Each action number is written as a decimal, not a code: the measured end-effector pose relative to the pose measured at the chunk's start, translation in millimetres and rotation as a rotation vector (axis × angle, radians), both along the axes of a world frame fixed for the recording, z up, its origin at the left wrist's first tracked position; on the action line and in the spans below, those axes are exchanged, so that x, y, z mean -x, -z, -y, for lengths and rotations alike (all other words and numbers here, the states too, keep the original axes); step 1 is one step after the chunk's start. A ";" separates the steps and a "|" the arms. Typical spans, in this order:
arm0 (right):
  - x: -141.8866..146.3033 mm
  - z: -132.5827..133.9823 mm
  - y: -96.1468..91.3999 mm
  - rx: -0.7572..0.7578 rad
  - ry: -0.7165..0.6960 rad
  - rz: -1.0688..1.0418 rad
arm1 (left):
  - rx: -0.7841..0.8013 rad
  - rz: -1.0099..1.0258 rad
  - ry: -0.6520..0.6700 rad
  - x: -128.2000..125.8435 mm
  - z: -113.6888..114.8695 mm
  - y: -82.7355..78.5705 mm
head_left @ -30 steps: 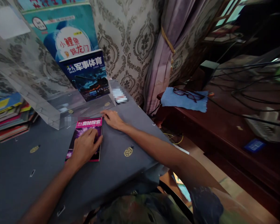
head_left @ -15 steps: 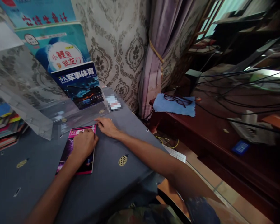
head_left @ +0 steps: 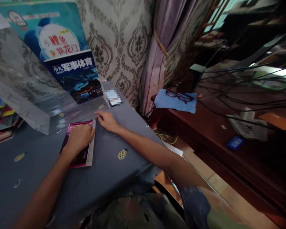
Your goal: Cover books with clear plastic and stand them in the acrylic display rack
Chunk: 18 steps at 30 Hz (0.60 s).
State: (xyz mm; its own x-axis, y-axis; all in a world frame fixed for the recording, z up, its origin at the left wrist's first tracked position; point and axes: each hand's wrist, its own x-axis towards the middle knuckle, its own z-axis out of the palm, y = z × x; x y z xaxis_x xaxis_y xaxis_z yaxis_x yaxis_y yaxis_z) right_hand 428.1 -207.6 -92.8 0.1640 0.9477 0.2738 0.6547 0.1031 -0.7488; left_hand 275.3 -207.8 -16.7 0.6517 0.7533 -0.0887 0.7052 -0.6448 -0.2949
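Observation:
A book with a pink-edged dark cover (head_left: 83, 156) lies on the grey tablecloth (head_left: 107, 187). My left hand (head_left: 79, 136) is closed over its upper part, knuckles up, with the thumb side at the right edge, where the pages show. My right hand (head_left: 107, 121) rests just right of the book's top corner, its index finger stretched toward the front of a clear plastic stand (head_left: 44, 125). On that stand a dark blue book (head_left: 82, 84) leans in front of a teal book (head_left: 62, 35).
Stacked books (head_left: 2, 127) stand at the left. A phone-like item (head_left: 113, 97), partly blurred out, lies behind the stand's right end. Glasses (head_left: 180, 96) rest on a blue cloth (head_left: 175, 106) on the dark red desk (head_left: 205, 127), with black cables (head_left: 240, 95) beyond.
The view has shifted, so the scene sits higher and slightly left. The book's right side now shows more of its page edges under my left hand. My right hand stays beside it.

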 end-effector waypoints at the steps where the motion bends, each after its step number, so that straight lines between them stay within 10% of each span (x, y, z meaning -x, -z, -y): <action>1: 0.0 -0.7 0.9 -0.012 0.001 -0.010 | 0.001 0.011 -0.001 -0.1 0.4 -0.8; 13: 8.3 11.5 -5.9 -0.048 -0.147 0.124 | -0.001 0.064 -0.012 1.1 8.1 13.8; 18: 11.8 14.8 -8.5 -0.028 -0.142 0.207 | 0.158 0.169 0.169 53.5 -8.7 18.6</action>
State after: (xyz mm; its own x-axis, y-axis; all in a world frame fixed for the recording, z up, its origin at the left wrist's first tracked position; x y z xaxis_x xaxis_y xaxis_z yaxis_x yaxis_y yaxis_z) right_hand 416.4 -222.4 -84.3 -0.0327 0.9487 0.3144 0.7715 0.2239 -0.5955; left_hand 221.7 -199.1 -35.3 0.7821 0.6185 -0.0755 0.6147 -0.7857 -0.0688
